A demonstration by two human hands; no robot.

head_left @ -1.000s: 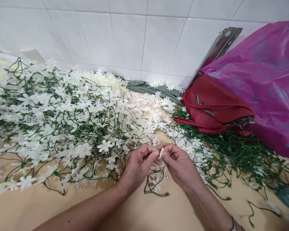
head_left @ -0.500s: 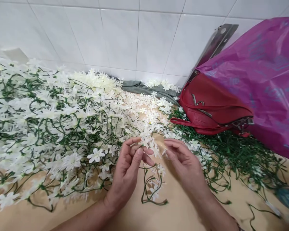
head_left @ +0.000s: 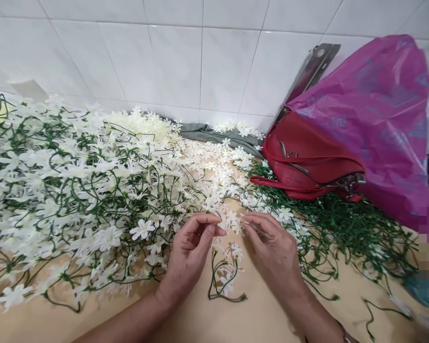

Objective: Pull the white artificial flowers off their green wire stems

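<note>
My left hand (head_left: 189, 257) is closed, its thumb and curled fingers brought together above the table. What sits between those fingertips, if anything, is too small to make out. Facing it, my right hand (head_left: 277, 255) is also closed in a pinch, with something small and pale possibly at the fingertips. A white artificial flower (head_left: 232, 219) shows in the gap between both hands. Below them on the table lie a few loose green stems (head_left: 214, 281) and another white flower (head_left: 228, 284).
A large heap of white artificial flowers on green stems (head_left: 103, 190) fills the left. At right, a pile of green stems (head_left: 336, 233) lies under a red handbag (head_left: 307, 157) and a purple plastic bag (head_left: 375, 105). Grey cloth (head_left: 214, 133) runs along the tiled wall (head_left: 229, 71).
The white flower at my left fingertips no longer shows there. My left fingers have drawn closer together, and my right fingertips have shifted slightly. The view has moved a little.
</note>
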